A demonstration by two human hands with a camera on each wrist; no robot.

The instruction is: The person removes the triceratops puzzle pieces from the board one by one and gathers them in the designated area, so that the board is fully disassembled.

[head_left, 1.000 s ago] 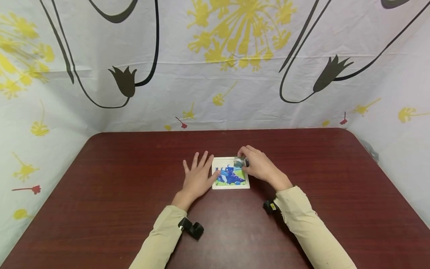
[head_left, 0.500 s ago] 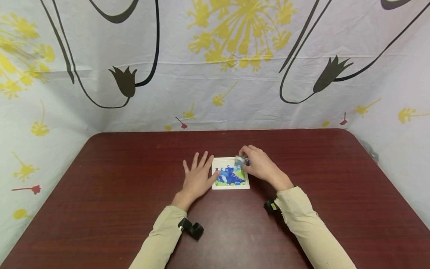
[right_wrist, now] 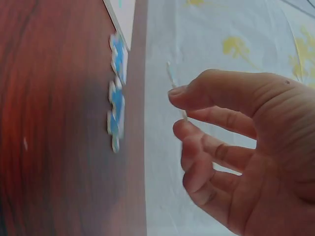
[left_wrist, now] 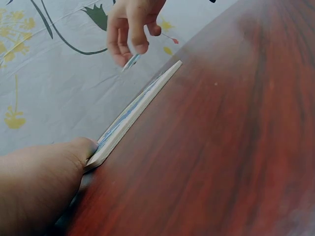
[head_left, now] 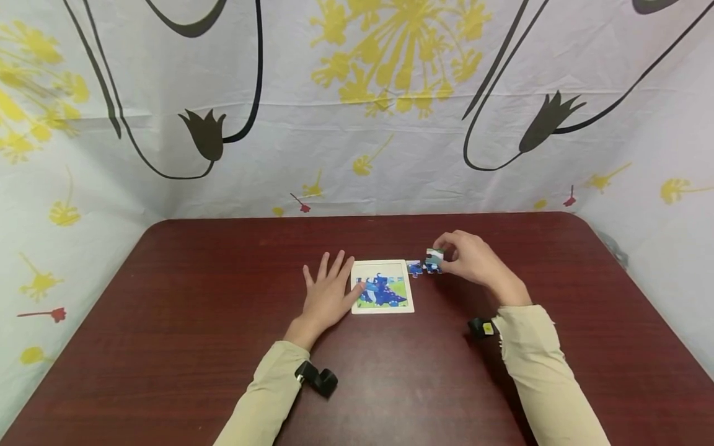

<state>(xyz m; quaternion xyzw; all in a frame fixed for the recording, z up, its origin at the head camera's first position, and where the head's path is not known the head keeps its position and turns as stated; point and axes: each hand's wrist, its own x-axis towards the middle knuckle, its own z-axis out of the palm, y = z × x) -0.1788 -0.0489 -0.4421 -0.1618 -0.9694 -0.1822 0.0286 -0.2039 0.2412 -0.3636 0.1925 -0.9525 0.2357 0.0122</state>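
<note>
One puzzle piece [head_left: 434,254] is pinched between the thumb and fingertips of the right hand [head_left: 476,261]; the right-wrist view shows it raised off the tabletop [head_left: 212,285], nearly edge-on. Left hand [head_left: 328,294]: fingers spread apart, thumb resting over the left edge of the puzzle tray [head_left: 385,311], at its 9 o'clock side.

Tray lies flat, pale-rimmed. Within it: a blue dinosaur picture [head_left: 383,293] on green ground, with a pale strip running along the 12 o'clock side. Right hand stands well apart from the tray, between 2 and 3 o'clock of it.

Two loose pieces lie on the tabletop. The first piece [head_left: 414,267], blue, is just beside the tray at 2 o'clock; the second piece [right_wrist: 116,115] is next to it, farther toward 3 o'clock, and partly hidden by the held one in the head view.

Both sleeves [head_left: 543,365] are beige. At 12 o'clock, beyond the reddish-brown wood: white cloth [head_left: 357,74] printed with yellow and dark flowers.
</note>
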